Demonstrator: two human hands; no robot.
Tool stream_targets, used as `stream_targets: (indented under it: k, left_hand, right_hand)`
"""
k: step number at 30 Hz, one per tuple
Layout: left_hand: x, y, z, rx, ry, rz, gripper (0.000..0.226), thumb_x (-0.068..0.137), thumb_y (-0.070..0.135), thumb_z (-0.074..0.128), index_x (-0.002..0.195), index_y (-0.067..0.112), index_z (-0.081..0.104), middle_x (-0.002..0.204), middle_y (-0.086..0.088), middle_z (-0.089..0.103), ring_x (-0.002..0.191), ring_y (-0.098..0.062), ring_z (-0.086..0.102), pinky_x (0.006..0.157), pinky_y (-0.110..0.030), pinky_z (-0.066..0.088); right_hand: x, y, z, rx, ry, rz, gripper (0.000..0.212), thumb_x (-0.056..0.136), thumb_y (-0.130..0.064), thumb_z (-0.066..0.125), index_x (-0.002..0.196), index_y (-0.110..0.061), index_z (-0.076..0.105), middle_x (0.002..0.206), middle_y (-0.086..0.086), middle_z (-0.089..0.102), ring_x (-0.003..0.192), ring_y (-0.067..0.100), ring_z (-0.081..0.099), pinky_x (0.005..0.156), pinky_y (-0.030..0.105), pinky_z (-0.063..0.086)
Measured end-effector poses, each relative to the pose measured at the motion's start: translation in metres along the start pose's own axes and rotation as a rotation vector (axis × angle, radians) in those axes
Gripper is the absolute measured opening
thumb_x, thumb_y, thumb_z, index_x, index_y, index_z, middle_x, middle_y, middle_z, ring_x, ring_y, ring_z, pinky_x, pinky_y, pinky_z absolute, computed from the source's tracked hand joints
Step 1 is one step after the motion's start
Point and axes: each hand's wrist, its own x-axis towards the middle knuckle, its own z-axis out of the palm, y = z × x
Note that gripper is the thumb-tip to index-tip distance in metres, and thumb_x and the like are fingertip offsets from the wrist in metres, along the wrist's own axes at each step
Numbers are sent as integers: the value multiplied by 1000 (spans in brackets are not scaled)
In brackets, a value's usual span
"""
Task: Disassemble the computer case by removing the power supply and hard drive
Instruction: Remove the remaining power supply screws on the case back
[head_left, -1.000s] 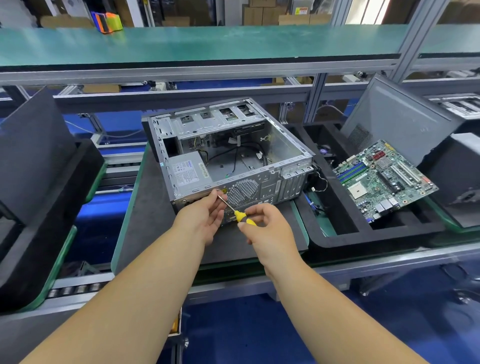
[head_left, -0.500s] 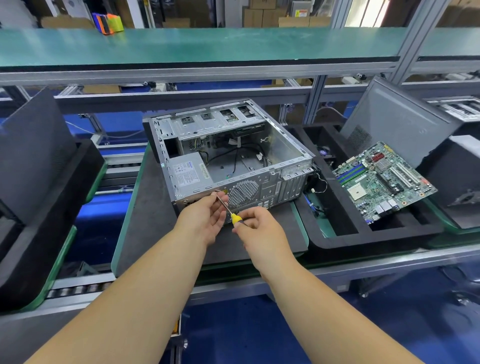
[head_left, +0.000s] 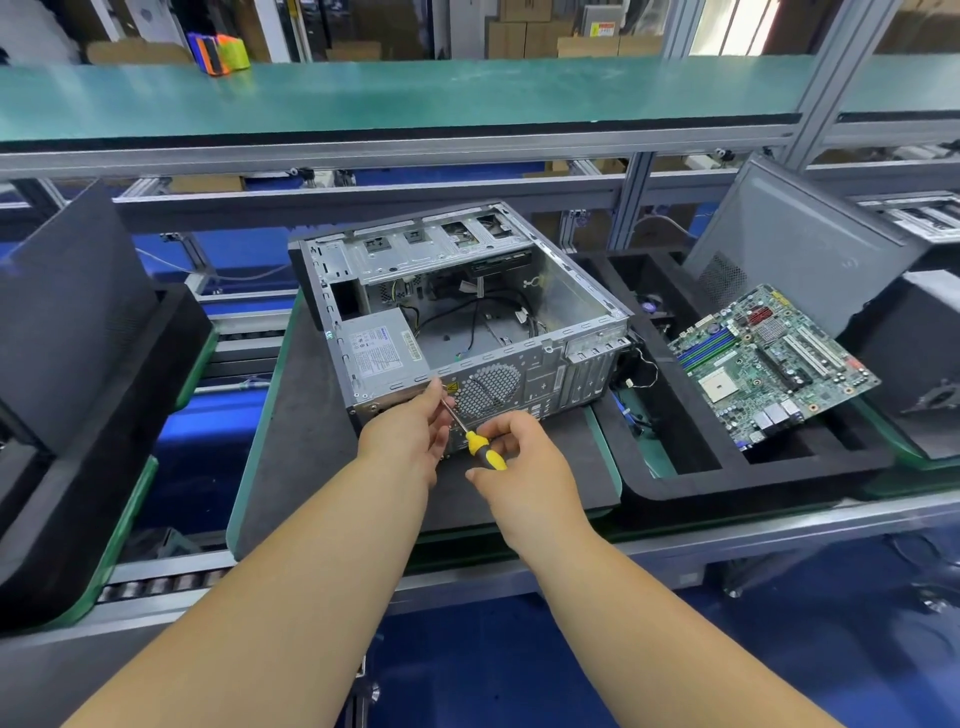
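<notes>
Since the earlier frame, both hands sit fractionally lower. Head view: right hand (head_left: 524, 462) grips screwdriver (head_left: 480, 447); left hand (head_left: 410, 431) pinches its shaft against computer case (head_left: 571, 322) rear. Power supply (head_left: 382, 353) remains inside, near-left corner.

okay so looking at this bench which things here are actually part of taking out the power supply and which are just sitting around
Part of the job:
computer case
power supply
screwdriver, held by the right hand
left hand, fingers at the screwdriver shaft

Just sitting around:
motherboard in the black foam tray
grey side panel
</notes>
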Motion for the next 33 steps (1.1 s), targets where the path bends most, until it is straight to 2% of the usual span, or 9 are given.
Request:
stream_targets:
  k: [3,7,9,12,15,19,23,28,33]
  left_hand:
    - [1,-1,0,3,1,11,12,91,27,69,87,16,71,72,6,71,59,1,62,49,-10,47]
    - [3,1,-3,5,-32,7,12,92,25,68,85,16,70,64,8,71,52,3,62,49,-10,47]
    - [2,0,-5,9,-37,3,11,91,25,69,86,15,71,66,7,73,55,1,63,50,-11,48]
    - [1,1,-7,27,-50,16,11,91,25,69,87,15,72,71,6,75,58,0,66,50,-12,49]
    - [-2,5,-7,45,-56,59,14,93,23,67,83,14,71,70,5,74,56,0,66,47,-12,49]
    - [-9,9,-4,107,-87,126,15,95,21,63,87,12,71,70,5,74,57,-1,66,50,-12,51]
    - [-18,3,8,358,-264,193,24,100,22,56,84,13,71,74,2,73,57,-2,62,55,-14,51]
    - [-26,-13,30,580,-544,239,32,101,24,52,79,16,74,73,2,71,61,-5,60,59,-13,49]
    - [-22,-26,54,623,-580,223,27,100,23,55,92,7,76,74,0,71,62,-5,60,61,-16,49]
  right_hand:
    - [1,-1,0,60,-19,29,33,79,-19,76,97,-37,55,91,-8,61,79,10,62,64,28,51]
    - [4,-2,-1,156,-68,103,10,88,-35,66,95,-33,59,84,-7,66,70,9,60,68,29,53]
    - [6,-1,-2,137,-106,129,3,91,-33,62,94,-33,61,81,-9,71,70,7,61,70,30,53]
    - [7,3,-5,104,-149,120,10,90,-23,63,95,-32,61,80,-9,73,80,10,66,71,31,53]
    - [7,6,-12,117,-147,124,15,91,-16,61,95,-30,62,82,-6,73,71,7,64,61,22,53]
    - [12,7,-25,118,-93,119,16,88,-15,63,93,-30,59,86,-5,69,70,9,61,66,27,53]
    - [20,3,-44,217,24,58,13,82,-20,72,88,-28,64,70,-12,58,56,-1,49,55,18,41]
    - [35,1,-72,294,-35,1,12,90,-19,68,98,-26,73,73,-15,70,65,-8,58,57,11,39]
    - [45,17,-94,304,-75,6,12,91,-10,67,93,-19,75,64,-11,68,50,-6,54,49,8,39]
